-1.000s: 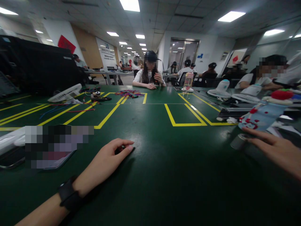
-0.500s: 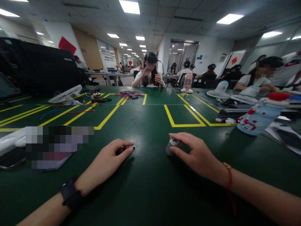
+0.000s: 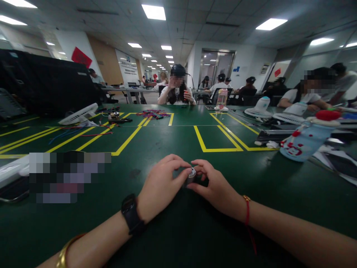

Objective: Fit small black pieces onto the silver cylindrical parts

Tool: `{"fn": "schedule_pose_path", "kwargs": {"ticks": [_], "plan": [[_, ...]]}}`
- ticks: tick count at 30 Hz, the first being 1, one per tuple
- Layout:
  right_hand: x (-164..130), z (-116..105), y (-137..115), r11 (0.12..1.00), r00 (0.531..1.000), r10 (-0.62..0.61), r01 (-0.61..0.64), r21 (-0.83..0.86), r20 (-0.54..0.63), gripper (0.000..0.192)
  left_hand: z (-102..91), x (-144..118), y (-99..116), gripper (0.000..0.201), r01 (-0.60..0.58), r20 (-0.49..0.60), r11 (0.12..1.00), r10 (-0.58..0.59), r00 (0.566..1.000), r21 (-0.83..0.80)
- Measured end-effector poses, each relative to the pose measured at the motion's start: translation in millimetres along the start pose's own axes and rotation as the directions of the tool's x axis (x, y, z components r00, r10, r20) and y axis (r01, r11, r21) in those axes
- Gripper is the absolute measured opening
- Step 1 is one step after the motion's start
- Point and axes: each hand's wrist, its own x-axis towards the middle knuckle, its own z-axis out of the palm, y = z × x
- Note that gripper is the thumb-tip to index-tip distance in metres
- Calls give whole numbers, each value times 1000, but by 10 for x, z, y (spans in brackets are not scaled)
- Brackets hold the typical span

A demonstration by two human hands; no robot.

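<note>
A small grey cylinder (image 3: 191,177) with a shiny metal top stands between my two hands near the middle of the green table (image 3: 178,230). Thumb and fingertips of my left hand (image 3: 164,180) close on its upper left side. From the right, my right hand (image 3: 214,182) curls around it, thumb low in front and fingers behind. Fingers hide part of the cylinder, so its exact kind does not show. A dark watch (image 3: 131,214) sits on my left wrist and a red cord bracelet (image 3: 247,210) on my right.
Blurred-out items (image 3: 67,175) and a white device (image 3: 13,167) lie at left. A blue bottle (image 3: 301,141) stands at right, near small white fans (image 3: 291,113). Coloured wires (image 3: 154,114) are heaped toward the back. Yellow tape (image 3: 223,150) marks the table. A person (image 3: 177,87) sits opposite.
My left hand has moved right to the cylinder. My right hand has shifted left, bringing the cylinder with it, and both hands now meet around it.
</note>
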Motion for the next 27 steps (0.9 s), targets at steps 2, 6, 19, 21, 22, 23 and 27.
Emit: {"fn": "schedule_pose_path", "kwargs": {"ticks": [2,6,19,21,22,23,27], "plan": [[-4,-7,-21,1000,1000,-9,9,-7,-8,54,11,15,14,19,1,-37,1000,-2,999,-22],[-22,-22,-48,998,998,-47,45,-45,-35,46,-19,-74,-110,20,69,-68,997,-71,995,-36],[-75,-186,28,983,997,-46,34,-180,-64,47,48,-154,-290,26,41,157,994,-57,986,100],[-166,-401,136,966,989,15,-51,-252,-144,47,-98,-188,-342,32,97,133,994,-103,986,57],[-236,-539,213,949,979,55,-114,-296,-198,47,-183,-213,-384,33,135,116,990,-138,984,35],[-324,-694,305,922,960,98,-187,-339,-263,48,-270,-243,-433,34,176,97,984,-177,979,18],[-777,-1363,717,745,821,275,-511,-428,-501,56,-525,-374,-641,39,361,94,932,-358,929,-16]]}}
